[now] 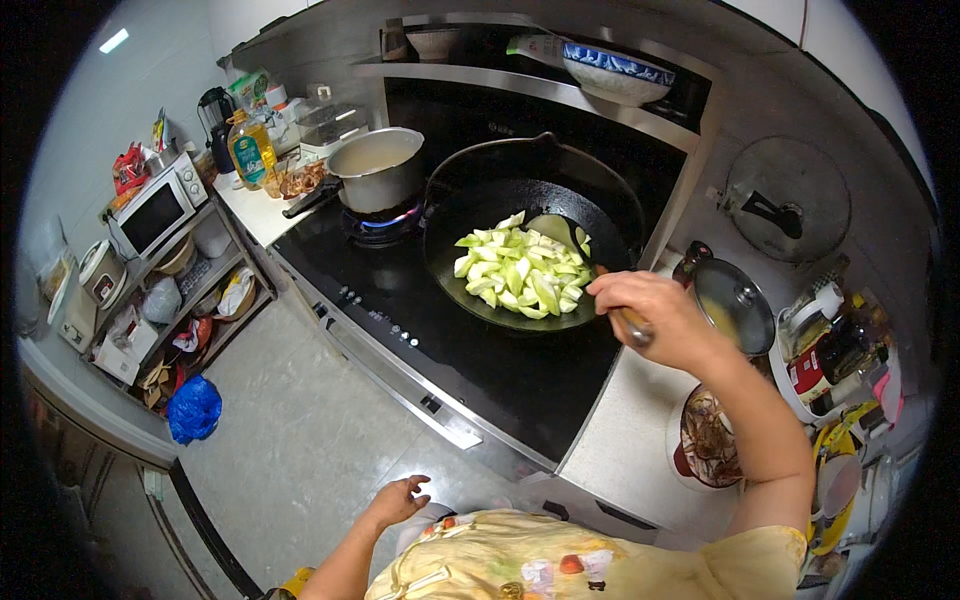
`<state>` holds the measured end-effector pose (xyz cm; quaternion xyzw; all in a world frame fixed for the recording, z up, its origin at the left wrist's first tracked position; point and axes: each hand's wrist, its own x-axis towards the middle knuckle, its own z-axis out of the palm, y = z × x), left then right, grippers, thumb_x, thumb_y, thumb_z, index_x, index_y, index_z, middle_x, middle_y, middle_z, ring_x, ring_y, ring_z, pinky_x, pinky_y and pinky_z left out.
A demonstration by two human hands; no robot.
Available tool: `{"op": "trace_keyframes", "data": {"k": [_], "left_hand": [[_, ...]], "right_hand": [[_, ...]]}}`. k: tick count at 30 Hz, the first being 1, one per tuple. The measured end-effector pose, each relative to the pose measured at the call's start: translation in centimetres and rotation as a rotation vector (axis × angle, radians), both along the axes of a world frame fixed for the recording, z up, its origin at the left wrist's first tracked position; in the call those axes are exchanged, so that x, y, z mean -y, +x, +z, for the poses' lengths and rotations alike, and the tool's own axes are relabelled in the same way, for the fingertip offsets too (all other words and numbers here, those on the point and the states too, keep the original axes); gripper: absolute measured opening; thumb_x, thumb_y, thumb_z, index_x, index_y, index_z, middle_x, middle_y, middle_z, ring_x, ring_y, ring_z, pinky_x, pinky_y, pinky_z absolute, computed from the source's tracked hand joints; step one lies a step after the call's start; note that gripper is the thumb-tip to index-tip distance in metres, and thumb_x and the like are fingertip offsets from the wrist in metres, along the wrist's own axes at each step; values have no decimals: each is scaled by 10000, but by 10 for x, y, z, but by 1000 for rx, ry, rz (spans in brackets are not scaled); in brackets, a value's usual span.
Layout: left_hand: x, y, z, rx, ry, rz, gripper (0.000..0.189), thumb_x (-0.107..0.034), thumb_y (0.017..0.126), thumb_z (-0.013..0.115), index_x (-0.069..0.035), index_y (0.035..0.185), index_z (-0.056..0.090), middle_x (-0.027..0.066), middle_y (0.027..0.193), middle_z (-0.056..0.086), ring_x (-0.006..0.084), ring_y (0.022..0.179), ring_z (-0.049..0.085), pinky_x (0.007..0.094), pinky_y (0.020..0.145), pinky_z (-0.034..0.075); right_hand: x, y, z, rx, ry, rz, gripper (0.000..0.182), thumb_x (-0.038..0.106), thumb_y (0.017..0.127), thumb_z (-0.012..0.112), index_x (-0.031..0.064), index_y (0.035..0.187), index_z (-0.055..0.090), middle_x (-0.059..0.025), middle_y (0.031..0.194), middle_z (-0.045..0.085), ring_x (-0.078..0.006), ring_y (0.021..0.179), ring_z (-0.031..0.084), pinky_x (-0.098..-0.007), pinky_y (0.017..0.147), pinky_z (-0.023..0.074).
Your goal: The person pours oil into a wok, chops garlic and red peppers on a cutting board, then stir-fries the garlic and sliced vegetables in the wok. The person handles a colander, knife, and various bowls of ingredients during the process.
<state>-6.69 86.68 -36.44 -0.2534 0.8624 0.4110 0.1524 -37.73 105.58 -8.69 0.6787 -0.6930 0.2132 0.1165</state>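
Note:
My right hand [652, 311] grips the handle of a spatula [553, 229] at the right side of a black wok [600, 217]. Its broad blade rests at the back edge of a heap of pale green vegetable pieces [521, 274], which look like cut gourd. The pieces lie in the lower part of the wok, on the right of a black glass cooktop [450, 360]. Low in the view, my left hand [401, 501] hangs in front of my body, away from the cooktop. It holds nothing, and its fingers are apart and slightly bent.
A metal pot [382, 184] of cloudy liquid sits over a blue flame, its black handle [311, 199] pointing left. Near my right forearm are a glass lid [735, 300] and a bowl of brownish food [709, 435]. An oil bottle [251, 150] stands on the left counter.

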Motion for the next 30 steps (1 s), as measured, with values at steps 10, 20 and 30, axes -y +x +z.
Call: {"op": "trace_keyframes", "data": {"k": [10, 20, 30], "left_hand": [[45, -4, -50, 66, -13, -162, 418, -275, 740, 533, -75, 1101, 466, 134, 815, 600, 283, 779, 564, 350, 701, 444], [155, 69, -138, 137, 133, -13, 443, -276, 688, 603, -47, 1056, 511, 148, 782, 606, 230, 694, 587, 307, 649, 454], [278, 158, -184, 611, 253, 342, 325, -249, 747, 552, -75, 1018, 508, 73, 737, 583, 185, 589, 582, 309, 448, 446]], "right_hand": [[25, 91, 36, 125, 330, 144, 172, 48, 607, 541, 81, 766, 484, -50, 792, 485, -231, 638, 482, -321, 590, 425], [109, 38, -26, 111, 172, -76, 218, -35, 589, 532, 75, 774, 496, -86, 768, 527, -282, 720, 540, -353, 611, 446], [89, 4, 69, 458, -272, -830, 160, 172, 688, 525, 13, 709, 529, -33, 599, 526, -86, 514, 499, -252, 471, 412]]}}
